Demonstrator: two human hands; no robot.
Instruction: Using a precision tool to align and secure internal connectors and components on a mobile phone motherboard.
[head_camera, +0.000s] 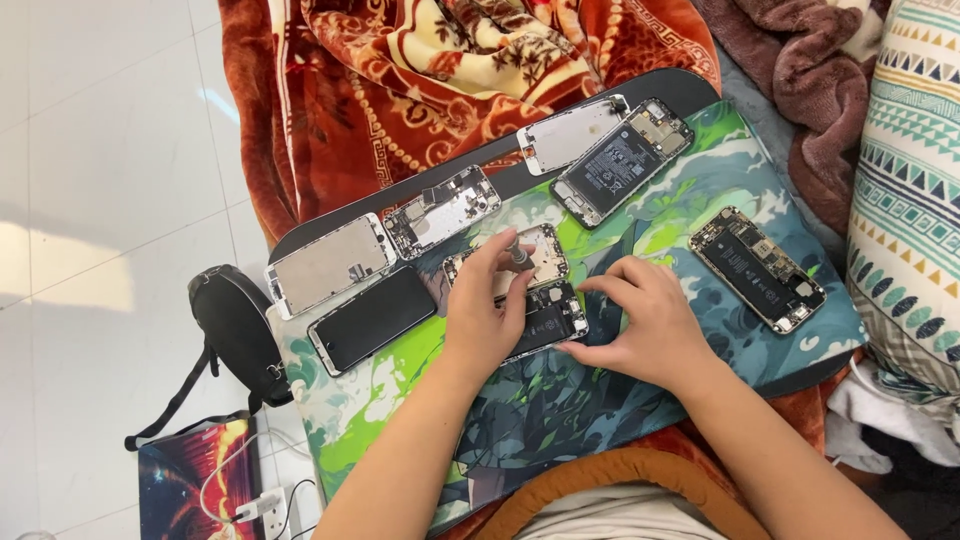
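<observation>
The left hand (487, 305) covers much of the opened phone (545, 320) beneath it, so the phone's left end is hidden. The tip of the small screwdriver (519, 257) between its fingers is too small to make out. The right hand (645, 325) hides the phone's right edge. The patterned mat (700, 190) runs under both forearms, its near edge unseen. The cushion (915, 190) is cut off at the right edge, the black bag's (235, 330) strap partly tucked away.

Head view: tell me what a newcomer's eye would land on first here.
First, the two hands at mid-frame: the left hand holds a small screwdriver upright over an opened phone, which the right hand steadies. Around them, more dismantled phones and screens lie scattered on a green and blue illustrated mat. Behind, at the top, a red patterned blanket fills the view.
</observation>
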